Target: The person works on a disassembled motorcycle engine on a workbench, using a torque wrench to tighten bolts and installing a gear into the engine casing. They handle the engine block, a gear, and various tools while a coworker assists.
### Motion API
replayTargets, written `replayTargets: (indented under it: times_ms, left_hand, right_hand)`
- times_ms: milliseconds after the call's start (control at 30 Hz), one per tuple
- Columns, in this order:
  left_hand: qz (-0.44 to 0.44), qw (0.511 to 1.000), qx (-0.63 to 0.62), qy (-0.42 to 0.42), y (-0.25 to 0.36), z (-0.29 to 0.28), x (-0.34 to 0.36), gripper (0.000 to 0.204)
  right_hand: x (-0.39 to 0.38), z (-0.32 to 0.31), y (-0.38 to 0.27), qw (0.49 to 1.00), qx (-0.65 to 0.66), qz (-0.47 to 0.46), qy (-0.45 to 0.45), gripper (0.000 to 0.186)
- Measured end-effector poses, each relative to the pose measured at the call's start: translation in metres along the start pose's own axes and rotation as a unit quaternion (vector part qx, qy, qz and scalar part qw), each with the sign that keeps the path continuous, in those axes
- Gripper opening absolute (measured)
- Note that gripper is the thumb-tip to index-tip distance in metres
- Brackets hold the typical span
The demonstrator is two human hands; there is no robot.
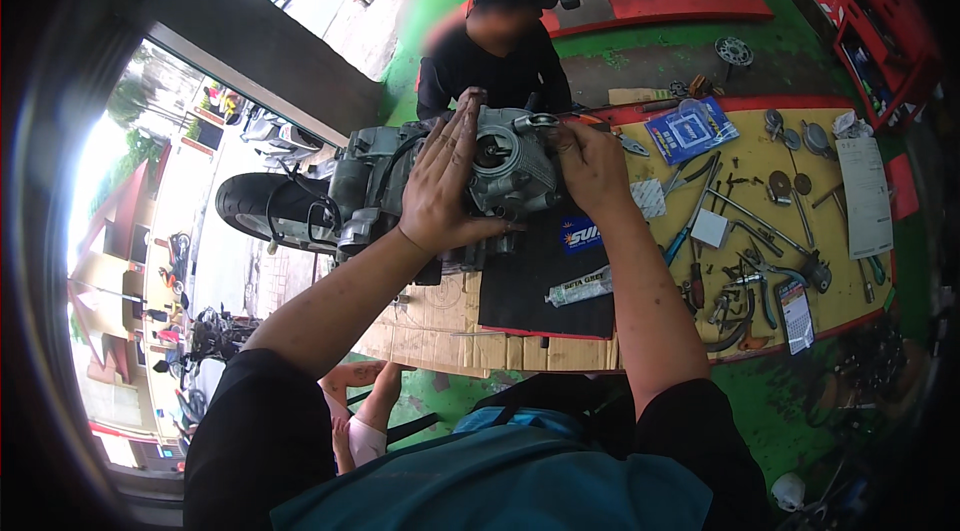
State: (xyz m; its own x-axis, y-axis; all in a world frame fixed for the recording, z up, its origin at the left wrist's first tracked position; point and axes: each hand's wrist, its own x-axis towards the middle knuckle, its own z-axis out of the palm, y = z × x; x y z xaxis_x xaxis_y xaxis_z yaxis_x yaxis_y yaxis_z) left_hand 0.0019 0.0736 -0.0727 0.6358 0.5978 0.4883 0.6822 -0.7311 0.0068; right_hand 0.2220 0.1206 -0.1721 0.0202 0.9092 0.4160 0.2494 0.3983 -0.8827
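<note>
A silver engine [350,171] with hoses sits at the near side of the worktable. My left hand [445,171] lies on it left of a round opening [497,151], fingers stretched upward and thumb spread to the right. My right hand [590,171] grips the right side of the cylinder head [515,181], its thumb near the upper corner and some fingertips hidden. Below the engine are a black mat [530,306], a blue sticker-like sheet [580,235] and a grey tube [575,286].
Tools [760,236], metal parts [785,136] and papers [862,196] cover the yellow tabletop [830,291]. A person in black [490,71] faces me across the table. Another person's legs [370,401] show below it. A red cabinet [870,66] stands at right; a concrete beam [260,31] and motorcycles are at left.
</note>
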Motion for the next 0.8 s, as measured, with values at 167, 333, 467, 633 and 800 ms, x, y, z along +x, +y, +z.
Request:
replayTargets:
  times_ms: [167, 333, 467, 633, 800]
  left_hand:
    - [0.0, 1.0, 0.002, 0.005, -0.001, 0.0, -0.002, 0.136]
    - [0.004, 1.0, -0.005, 0.011, 0.001, 0.0, 0.0, 0.136]
    - [-0.022, 1.0, -0.018, 0.011, 0.002, -0.003, 0.0, 0.136]
    - [-0.021, 1.0, -0.015, 0.01, 0.001, -0.009, 0.001, 0.139]
    - [-0.031, 0.999, -0.034, 0.019, 0.005, -0.005, 0.004, 0.13]
  right_hand:
    - [-0.003, -0.003, -0.006, 0.999, -0.023, 0.024, -0.019, 0.058]
    - [-0.01, -0.002, -0.013, 0.998, -0.025, 0.065, 0.003, 0.061]
    - [-0.01, 0.002, -0.006, 0.998, 0.007, 0.061, 0.0, 0.06]
    - [-0.006, -0.012, 0.012, 0.997, 0.037, 0.059, -0.011, 0.062]
    - [-0.071, -0.026, 0.035, 0.995, 0.063, 0.074, -0.013, 0.068]
